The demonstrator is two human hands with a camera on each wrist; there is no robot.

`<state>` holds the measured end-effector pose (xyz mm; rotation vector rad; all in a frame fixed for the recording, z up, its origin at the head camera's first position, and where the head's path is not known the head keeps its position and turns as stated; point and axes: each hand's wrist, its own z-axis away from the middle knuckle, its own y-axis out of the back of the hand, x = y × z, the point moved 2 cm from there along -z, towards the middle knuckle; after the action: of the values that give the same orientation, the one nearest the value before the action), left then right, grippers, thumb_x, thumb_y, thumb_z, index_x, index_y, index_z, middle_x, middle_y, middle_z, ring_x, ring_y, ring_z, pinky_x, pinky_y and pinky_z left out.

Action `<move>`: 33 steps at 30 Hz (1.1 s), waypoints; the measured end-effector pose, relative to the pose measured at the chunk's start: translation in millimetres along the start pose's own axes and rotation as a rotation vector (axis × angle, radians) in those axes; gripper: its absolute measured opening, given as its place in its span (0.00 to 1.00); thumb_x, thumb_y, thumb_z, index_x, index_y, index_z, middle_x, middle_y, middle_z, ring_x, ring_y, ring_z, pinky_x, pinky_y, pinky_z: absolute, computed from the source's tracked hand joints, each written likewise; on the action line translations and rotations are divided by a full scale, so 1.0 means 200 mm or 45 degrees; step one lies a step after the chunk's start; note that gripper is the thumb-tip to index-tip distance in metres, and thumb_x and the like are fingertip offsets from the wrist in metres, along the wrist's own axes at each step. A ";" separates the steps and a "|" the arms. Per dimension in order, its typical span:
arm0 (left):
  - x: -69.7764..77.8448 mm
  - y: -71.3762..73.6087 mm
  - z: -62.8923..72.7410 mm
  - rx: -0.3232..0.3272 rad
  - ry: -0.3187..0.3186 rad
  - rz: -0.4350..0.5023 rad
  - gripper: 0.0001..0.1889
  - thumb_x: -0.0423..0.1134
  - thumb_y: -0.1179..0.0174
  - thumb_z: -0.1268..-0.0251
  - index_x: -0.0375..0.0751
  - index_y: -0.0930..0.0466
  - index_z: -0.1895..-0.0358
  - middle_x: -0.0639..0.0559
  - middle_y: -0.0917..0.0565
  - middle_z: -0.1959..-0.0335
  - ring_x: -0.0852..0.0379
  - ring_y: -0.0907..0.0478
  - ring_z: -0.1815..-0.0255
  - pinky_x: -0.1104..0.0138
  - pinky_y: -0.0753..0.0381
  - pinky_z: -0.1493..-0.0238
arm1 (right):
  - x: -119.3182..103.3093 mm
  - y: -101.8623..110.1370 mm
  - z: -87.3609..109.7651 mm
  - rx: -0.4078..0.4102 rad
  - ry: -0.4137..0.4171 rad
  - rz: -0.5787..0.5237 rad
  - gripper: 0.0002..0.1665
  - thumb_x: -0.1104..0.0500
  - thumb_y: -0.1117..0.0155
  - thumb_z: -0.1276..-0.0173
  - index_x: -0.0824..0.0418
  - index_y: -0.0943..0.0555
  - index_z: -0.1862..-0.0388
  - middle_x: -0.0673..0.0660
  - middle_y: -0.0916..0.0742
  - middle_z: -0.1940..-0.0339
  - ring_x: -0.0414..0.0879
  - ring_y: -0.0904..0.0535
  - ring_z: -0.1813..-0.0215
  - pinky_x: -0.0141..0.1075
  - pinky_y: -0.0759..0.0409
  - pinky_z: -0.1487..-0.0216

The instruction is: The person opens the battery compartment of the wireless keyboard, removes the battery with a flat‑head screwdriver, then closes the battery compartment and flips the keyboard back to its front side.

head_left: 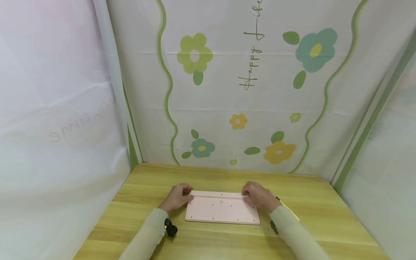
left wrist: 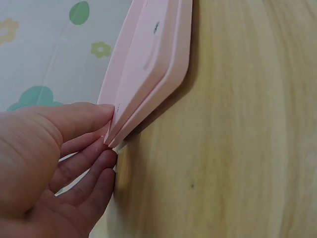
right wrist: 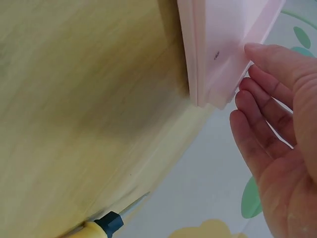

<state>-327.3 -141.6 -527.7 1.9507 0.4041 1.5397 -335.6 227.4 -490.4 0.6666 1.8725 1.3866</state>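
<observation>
A pink keyboard (head_left: 224, 211) lies on the table with its screw-dotted back facing up and a raised ridge along its far edge. At the far left corner my left hand (head_left: 177, 196) pinches it; in the left wrist view the thumb (left wrist: 84, 119) presses the corner from above while the other fingers curl beneath. My right hand (head_left: 260, 196) grips the far edge near the right corner. In the right wrist view its thumb (right wrist: 272, 57) rests on the ridge, with the fingers behind the edge. The keyboard's key side is hidden.
A screwdriver (right wrist: 106, 225) with a yellow handle and dark collar lies on the wooden table (head_left: 208, 245), right of the keyboard and partly behind the right forearm. A flower-printed white curtain (head_left: 227, 90) stands behind the table's far edge, with more cloth on both sides.
</observation>
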 end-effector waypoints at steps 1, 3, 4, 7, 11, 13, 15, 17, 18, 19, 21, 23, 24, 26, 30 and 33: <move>0.00 0.00 0.00 0.004 -0.003 0.004 0.17 0.33 0.30 0.31 0.31 0.16 0.42 0.43 0.13 0.49 0.48 0.16 0.46 0.50 0.15 0.40 | 0.00 0.00 0.00 0.000 -0.004 -0.006 0.04 0.66 0.25 0.32 0.59 0.12 0.61 0.51 0.14 0.64 0.44 0.19 0.61 0.35 0.17 0.59; 0.00 0.00 0.00 0.007 -0.010 0.008 0.17 0.33 0.30 0.30 0.30 0.16 0.42 0.43 0.12 0.48 0.48 0.16 0.46 0.50 0.15 0.40 | 0.00 0.01 -0.01 -0.010 -0.014 -0.024 0.04 0.67 0.26 0.32 0.60 0.12 0.62 0.51 0.14 0.64 0.44 0.20 0.61 0.34 0.18 0.60; 0.00 0.00 0.00 0.011 -0.013 0.010 0.17 0.32 0.30 0.31 0.30 0.16 0.43 0.43 0.12 0.49 0.47 0.16 0.46 0.50 0.15 0.40 | 0.00 0.01 -0.02 -0.018 -0.018 -0.037 0.04 0.67 0.26 0.32 0.60 0.12 0.62 0.52 0.14 0.64 0.43 0.20 0.61 0.34 0.18 0.60; 0.00 0.00 -0.01 0.016 -0.010 0.011 0.16 0.32 0.30 0.31 0.30 0.16 0.43 0.43 0.12 0.49 0.47 0.16 0.46 0.49 0.15 0.40 | 0.01 0.03 -0.05 -0.065 -0.038 -0.090 0.04 0.69 0.27 0.33 0.61 0.12 0.64 0.53 0.13 0.66 0.43 0.21 0.63 0.33 0.20 0.62; 0.01 0.00 -0.01 0.016 0.010 0.003 0.16 0.32 0.30 0.31 0.31 0.16 0.44 0.44 0.13 0.50 0.48 0.16 0.47 0.49 0.16 0.40 | 0.01 0.05 -0.09 -0.176 -0.079 -0.144 0.06 0.70 0.27 0.34 0.61 0.13 0.67 0.53 0.14 0.68 0.42 0.25 0.66 0.33 0.23 0.64; 0.01 0.00 -0.01 0.015 0.018 -0.008 0.16 0.32 0.30 0.31 0.32 0.16 0.44 0.44 0.13 0.50 0.49 0.17 0.48 0.50 0.15 0.41 | 0.01 0.06 -0.11 -0.232 -0.101 -0.154 0.07 0.70 0.27 0.34 0.60 0.14 0.69 0.52 0.14 0.69 0.41 0.26 0.67 0.32 0.24 0.64; 0.01 0.00 -0.01 0.012 0.023 -0.013 0.15 0.33 0.29 0.31 0.32 0.15 0.44 0.45 0.12 0.51 0.49 0.17 0.48 0.50 0.15 0.41 | 0.00 0.07 -0.13 -0.274 -0.117 -0.156 0.07 0.70 0.25 0.35 0.60 0.14 0.70 0.51 0.15 0.71 0.40 0.26 0.68 0.32 0.24 0.65; 0.01 0.00 -0.01 0.008 0.027 -0.015 0.15 0.33 0.29 0.31 0.33 0.15 0.45 0.45 0.12 0.51 0.50 0.17 0.49 0.51 0.15 0.42 | -0.01 0.08 -0.14 -0.308 -0.140 -0.155 0.09 0.69 0.23 0.36 0.60 0.15 0.71 0.49 0.15 0.72 0.40 0.26 0.69 0.32 0.24 0.66; 0.01 0.00 -0.01 0.006 0.029 -0.014 0.15 0.33 0.29 0.31 0.33 0.15 0.45 0.45 0.12 0.52 0.50 0.17 0.49 0.52 0.15 0.43 | -0.02 0.09 -0.15 -0.320 -0.150 -0.161 0.09 0.70 0.23 0.37 0.60 0.15 0.73 0.49 0.16 0.73 0.40 0.26 0.69 0.32 0.24 0.66; 0.01 0.00 -0.01 0.004 0.027 -0.017 0.14 0.33 0.29 0.31 0.33 0.15 0.45 0.45 0.13 0.52 0.51 0.17 0.50 0.52 0.15 0.43 | -0.02 0.09 -0.16 -0.335 -0.165 -0.160 0.10 0.70 0.22 0.38 0.60 0.15 0.74 0.49 0.16 0.74 0.40 0.26 0.70 0.32 0.25 0.67; 0.01 0.00 0.00 0.000 0.031 -0.015 0.14 0.33 0.29 0.31 0.34 0.15 0.45 0.46 0.13 0.52 0.51 0.17 0.50 0.53 0.15 0.44 | -0.04 0.11 -0.17 -0.366 -0.206 -0.170 0.11 0.71 0.22 0.39 0.61 0.15 0.75 0.49 0.16 0.75 0.41 0.27 0.71 0.33 0.26 0.68; 0.01 0.00 0.00 -0.003 0.035 -0.022 0.14 0.33 0.29 0.31 0.34 0.15 0.46 0.46 0.13 0.52 0.52 0.18 0.50 0.53 0.15 0.44 | -0.04 0.12 -0.19 -0.395 -0.262 -0.182 0.11 0.72 0.21 0.41 0.62 0.14 0.76 0.50 0.15 0.76 0.41 0.26 0.72 0.33 0.26 0.69; 0.01 0.00 -0.01 -0.006 0.037 -0.021 0.14 0.33 0.29 0.31 0.35 0.15 0.45 0.47 0.13 0.52 0.52 0.18 0.50 0.53 0.15 0.44 | -0.04 0.12 -0.20 -0.411 -0.296 -0.185 0.11 0.73 0.21 0.42 0.62 0.14 0.76 0.51 0.15 0.76 0.41 0.26 0.72 0.33 0.26 0.69; 0.01 0.00 -0.01 -0.009 0.043 -0.016 0.14 0.33 0.30 0.31 0.35 0.15 0.45 0.47 0.13 0.52 0.52 0.18 0.50 0.53 0.16 0.44 | -0.04 0.12 -0.22 -0.443 -0.372 -0.186 0.11 0.73 0.20 0.44 0.61 0.13 0.77 0.51 0.13 0.76 0.41 0.26 0.73 0.33 0.26 0.70; 0.01 0.01 0.00 -0.009 0.039 -0.008 0.14 0.33 0.29 0.31 0.34 0.15 0.46 0.47 0.13 0.52 0.51 0.18 0.51 0.53 0.15 0.45 | -0.02 0.11 -0.25 -0.493 -0.486 -0.163 0.12 0.70 0.16 0.47 0.58 0.12 0.77 0.49 0.12 0.76 0.41 0.25 0.74 0.33 0.23 0.70; 0.01 0.01 0.00 -0.007 0.038 -0.010 0.14 0.33 0.29 0.32 0.35 0.15 0.46 0.46 0.13 0.53 0.52 0.18 0.51 0.54 0.15 0.46 | 0.00 0.11 -0.27 -0.510 -0.519 -0.161 0.12 0.67 0.14 0.47 0.57 0.13 0.77 0.49 0.12 0.76 0.41 0.23 0.73 0.33 0.22 0.69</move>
<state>-327.4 -140.9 -524.6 1.9221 0.4192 1.5646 -378.0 202.0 -459.6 0.5636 1.2516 1.3680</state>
